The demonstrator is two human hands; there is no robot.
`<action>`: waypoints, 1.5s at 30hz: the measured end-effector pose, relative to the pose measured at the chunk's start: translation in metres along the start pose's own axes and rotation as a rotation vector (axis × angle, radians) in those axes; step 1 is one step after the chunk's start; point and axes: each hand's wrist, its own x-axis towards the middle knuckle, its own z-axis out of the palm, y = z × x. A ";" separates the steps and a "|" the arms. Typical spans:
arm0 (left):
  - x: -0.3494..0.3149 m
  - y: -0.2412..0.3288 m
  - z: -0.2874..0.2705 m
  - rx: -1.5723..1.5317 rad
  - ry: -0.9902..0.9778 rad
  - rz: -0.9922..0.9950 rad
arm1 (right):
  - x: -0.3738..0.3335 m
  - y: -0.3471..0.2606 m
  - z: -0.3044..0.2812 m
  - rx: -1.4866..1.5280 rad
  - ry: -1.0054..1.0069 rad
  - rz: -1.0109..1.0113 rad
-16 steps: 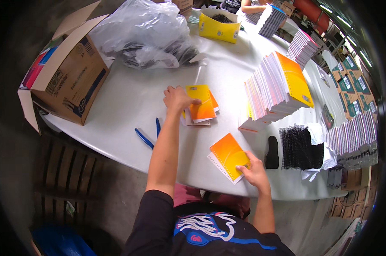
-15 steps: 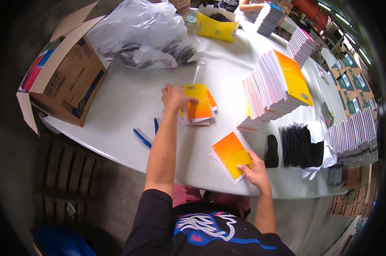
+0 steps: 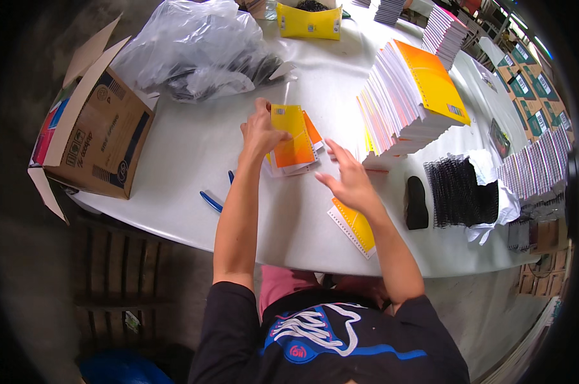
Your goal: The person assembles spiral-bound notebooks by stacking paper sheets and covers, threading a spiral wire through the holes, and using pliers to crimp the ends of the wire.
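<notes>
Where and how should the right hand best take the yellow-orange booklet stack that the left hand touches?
Probably by the right edge of the booklet stack, thumb on top, coming from the right: the left hand covers its left side, while the fanned right edge lies uncovered, facing the right hand.

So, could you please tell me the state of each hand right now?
Left hand: thumb on the small pile of yellow-orange booklets; whether it grips them cannot be told.
Right hand: open, holding nothing, beside that pile.
</notes>
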 end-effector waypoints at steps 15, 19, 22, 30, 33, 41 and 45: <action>-0.076 -0.003 -0.025 -1.228 0.127 0.294 | 0.023 -0.026 0.010 0.451 -0.074 0.005; -0.134 0.009 -0.018 -1.364 0.143 0.028 | -0.013 -0.034 0.021 0.543 0.067 0.046; -0.162 -0.008 0.010 -1.615 0.152 -0.172 | -0.029 -0.035 0.034 0.634 0.099 0.096; -0.185 -0.035 0.027 -1.977 0.126 -0.272 | -0.067 -0.057 0.051 0.193 0.171 -0.409; -0.191 -0.023 0.025 -1.953 0.200 -0.292 | -0.077 -0.049 0.059 0.105 0.186 -0.496; -0.194 -0.006 0.008 -1.864 0.259 -0.241 | -0.085 -0.051 0.064 0.422 0.105 -0.189; -0.195 0.000 0.016 -1.867 0.044 -0.058 | -0.079 -0.038 0.068 0.332 0.114 -0.327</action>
